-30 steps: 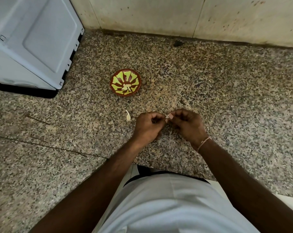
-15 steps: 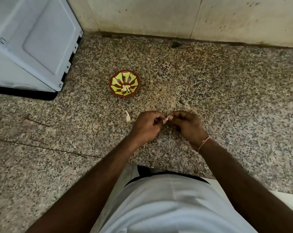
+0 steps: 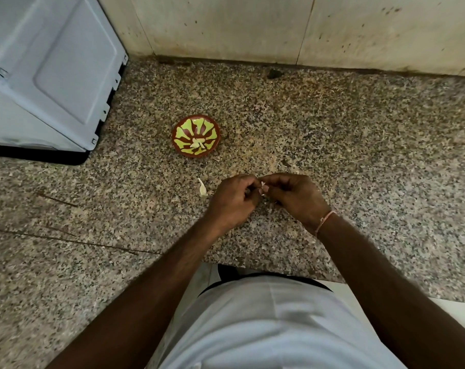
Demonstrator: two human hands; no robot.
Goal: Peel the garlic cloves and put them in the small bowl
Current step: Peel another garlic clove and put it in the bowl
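A pale garlic clove (image 3: 263,188) is pinched between my left hand (image 3: 235,201) and my right hand (image 3: 298,198), low over the speckled granite counter (image 3: 359,155); most of the clove is hidden by the fingertips. The small bowl (image 3: 196,135), red-brown with a yellow-green petal pattern, stands beyond my hands to the left and holds a few peeled cloves (image 3: 198,144). One more whitish clove (image 3: 202,188) lies on the counter just left of my left hand.
A white appliance (image 3: 47,73) occupies the back left corner of the counter. A tiled wall (image 3: 279,27) closes off the back. Thin dark cracks (image 3: 66,239) run across the counter at the left. Small skin scraps lie near my hands.
My hands stay together on the clove, with only slight finger movement; a bit more pale skin shows between the fingertips. The camera shifted a little.
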